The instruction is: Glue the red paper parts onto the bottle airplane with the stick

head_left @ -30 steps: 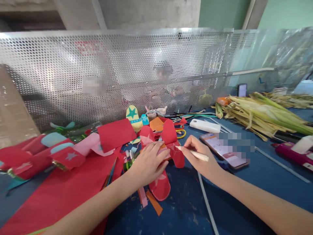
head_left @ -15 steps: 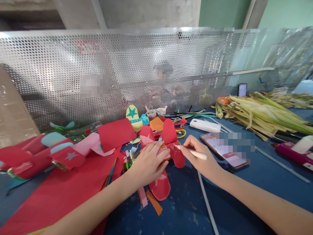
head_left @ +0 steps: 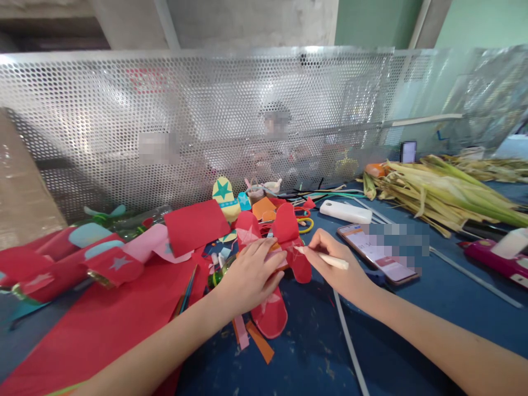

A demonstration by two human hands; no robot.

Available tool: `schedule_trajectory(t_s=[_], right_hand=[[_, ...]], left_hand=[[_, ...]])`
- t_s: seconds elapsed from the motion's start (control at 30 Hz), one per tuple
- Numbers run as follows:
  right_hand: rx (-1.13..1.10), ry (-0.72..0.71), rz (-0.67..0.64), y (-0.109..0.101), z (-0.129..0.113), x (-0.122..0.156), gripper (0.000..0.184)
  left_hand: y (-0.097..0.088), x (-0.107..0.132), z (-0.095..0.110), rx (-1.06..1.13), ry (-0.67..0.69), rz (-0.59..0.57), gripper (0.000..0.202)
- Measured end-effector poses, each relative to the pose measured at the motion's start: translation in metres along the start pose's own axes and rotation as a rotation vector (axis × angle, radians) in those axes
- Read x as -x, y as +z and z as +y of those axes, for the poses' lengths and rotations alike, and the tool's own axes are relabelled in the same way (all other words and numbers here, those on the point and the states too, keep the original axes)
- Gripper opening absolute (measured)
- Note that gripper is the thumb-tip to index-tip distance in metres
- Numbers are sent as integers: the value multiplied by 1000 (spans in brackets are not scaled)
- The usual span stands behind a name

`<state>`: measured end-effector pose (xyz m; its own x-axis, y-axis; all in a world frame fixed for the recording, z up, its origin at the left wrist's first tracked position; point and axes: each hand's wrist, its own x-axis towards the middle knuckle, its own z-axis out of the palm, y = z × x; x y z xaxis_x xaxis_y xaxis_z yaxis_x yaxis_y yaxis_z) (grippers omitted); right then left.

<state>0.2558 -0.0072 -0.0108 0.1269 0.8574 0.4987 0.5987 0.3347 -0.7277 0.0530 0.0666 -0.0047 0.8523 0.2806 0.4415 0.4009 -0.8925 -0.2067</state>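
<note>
Pinched in my right hand [head_left: 336,261] is a white pen [head_left: 333,260], its tip at a red rounded cutout [head_left: 300,267] marked with a faint star outline. My left hand [head_left: 258,269] lies with fingers stretched over the middle of the red cutouts and a small pink and orange piece. Another red cutout [head_left: 270,316] with a pink star shows below that hand, and one more [head_left: 248,228] above it. A plain red rounded piece [head_left: 285,221] stands just behind the one under the pen. What lies beneath my left palm is hidden.
A phone [head_left: 375,256] and a white oblong device [head_left: 345,212] lie to the right, with dried corn husks [head_left: 449,190] beyond. Large red sheets [head_left: 103,324] cover the left. Orange and pink strips [head_left: 260,342] lie in front. A perforated metal panel [head_left: 206,110] rises behind.
The pen and my right hand have shifted very slightly over the red cutout. My left hand stays in place.
</note>
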Motion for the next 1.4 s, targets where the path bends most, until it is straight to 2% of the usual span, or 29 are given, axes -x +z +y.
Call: schedule_trajectory(t_s=[1.4], right_hand=[[32, -2, 29, -1, -3, -2, 23]], left_hand=[[0, 0, 1, 9, -7, -5, 28]])
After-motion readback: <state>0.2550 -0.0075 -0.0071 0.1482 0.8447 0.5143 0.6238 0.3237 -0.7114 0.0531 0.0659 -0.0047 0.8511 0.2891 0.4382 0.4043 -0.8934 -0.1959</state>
